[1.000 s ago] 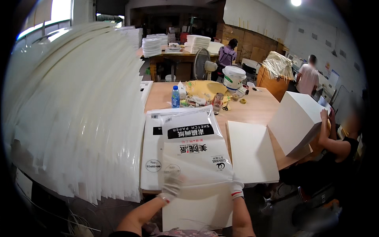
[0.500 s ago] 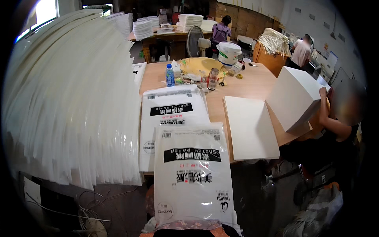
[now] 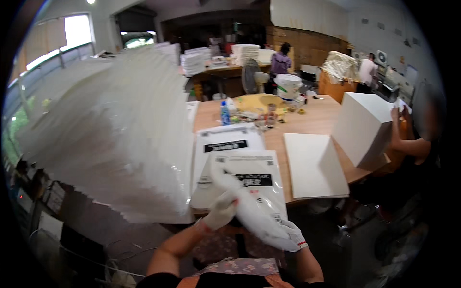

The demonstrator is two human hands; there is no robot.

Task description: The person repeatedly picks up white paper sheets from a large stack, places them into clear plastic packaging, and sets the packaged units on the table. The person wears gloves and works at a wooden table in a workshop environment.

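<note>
A clear-wrapped pack of white paper (image 3: 266, 199) with a black printed band lies slanted over the table's front edge, close to me. Its near left side is lifted and curls over in a pale, blurred fold. My left hand (image 3: 223, 211), in a white glove, is closed on that raised edge. At the pack's near right corner, my right hand (image 3: 293, 235), also gloved, grips the wrapping with its fingers partly hidden. Under and beyond this pack lie similar wrapped packs (image 3: 228, 133) on the table.
A tall stack of plastic-sleeved sheets (image 3: 129, 139) rises at the left. A pile of plain white paper (image 3: 314, 165) lies to the right, before a big white block of paper (image 3: 360, 127) where another person sits. A blue bottle (image 3: 224, 114) and a glass (image 3: 272, 115) stand farther back.
Both gloved hands have come into plain view on the near part of the pack. Its left edge is now lifted and curled. The view has tilted up and turned left.
</note>
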